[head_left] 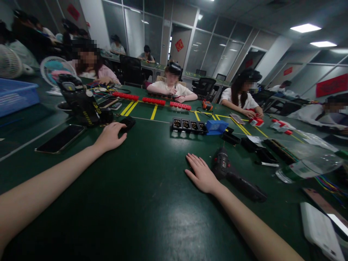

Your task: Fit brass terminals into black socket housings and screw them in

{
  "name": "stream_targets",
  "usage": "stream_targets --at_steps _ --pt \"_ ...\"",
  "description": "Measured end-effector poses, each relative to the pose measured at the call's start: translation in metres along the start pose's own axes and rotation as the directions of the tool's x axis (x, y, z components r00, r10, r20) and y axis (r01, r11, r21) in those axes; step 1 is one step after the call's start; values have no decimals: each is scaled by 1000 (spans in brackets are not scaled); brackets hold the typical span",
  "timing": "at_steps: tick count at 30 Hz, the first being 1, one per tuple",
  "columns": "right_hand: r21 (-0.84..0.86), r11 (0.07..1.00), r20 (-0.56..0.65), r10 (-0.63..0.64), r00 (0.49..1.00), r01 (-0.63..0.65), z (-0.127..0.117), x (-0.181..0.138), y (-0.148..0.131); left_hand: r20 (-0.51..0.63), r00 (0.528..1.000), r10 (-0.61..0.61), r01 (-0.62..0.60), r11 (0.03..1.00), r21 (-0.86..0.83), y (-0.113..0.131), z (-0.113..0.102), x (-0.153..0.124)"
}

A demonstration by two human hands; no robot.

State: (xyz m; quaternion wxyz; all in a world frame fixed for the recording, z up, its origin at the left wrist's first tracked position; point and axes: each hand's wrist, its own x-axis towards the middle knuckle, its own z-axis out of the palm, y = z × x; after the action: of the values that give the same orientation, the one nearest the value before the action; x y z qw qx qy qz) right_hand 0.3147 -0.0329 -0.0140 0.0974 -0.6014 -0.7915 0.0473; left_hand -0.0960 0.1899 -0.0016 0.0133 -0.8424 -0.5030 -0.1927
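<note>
My left hand (111, 137) rests on the green table with its fingers stretched out and the thumb apart. Its fingertips reach the edge of a small black object (128, 124); whether they touch it I cannot tell. A dark-screened phone (62, 139) lies to the left of that hand. Flat on the table at centre right is my right hand (200, 172), empty. Just right of it a black cordless drill (222, 165) lies on its side, its bit pointing away from me. Beyond, a row of black sockets (186, 125) with brass-coloured parts stands beside a blue bin (216, 127).
Red socket strips (153, 101) lie farther back, before a co-worker (172, 81). A black bag (81, 103) and a fan (54, 72) stand at left. A clear plastic bottle (310, 166), black housings (266, 156) and a white power bank-like block (320, 230) are at right.
</note>
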Motion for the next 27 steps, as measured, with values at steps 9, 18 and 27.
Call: stream_targets --at_steps 9,18,27 --pt "15 1000 -18 -2 1000 3 2 0 2 -105 994 0 -2 1000 -19 14 -1 -4" --pt "24 1000 -19 -6 1000 6 2 1 2 -53 988 -143 136 984 -115 -3 12 2" --pt "29 1000 -35 -7 999 8 2 0 3 15 860 511 -508 858 -76 55 -3 -32"
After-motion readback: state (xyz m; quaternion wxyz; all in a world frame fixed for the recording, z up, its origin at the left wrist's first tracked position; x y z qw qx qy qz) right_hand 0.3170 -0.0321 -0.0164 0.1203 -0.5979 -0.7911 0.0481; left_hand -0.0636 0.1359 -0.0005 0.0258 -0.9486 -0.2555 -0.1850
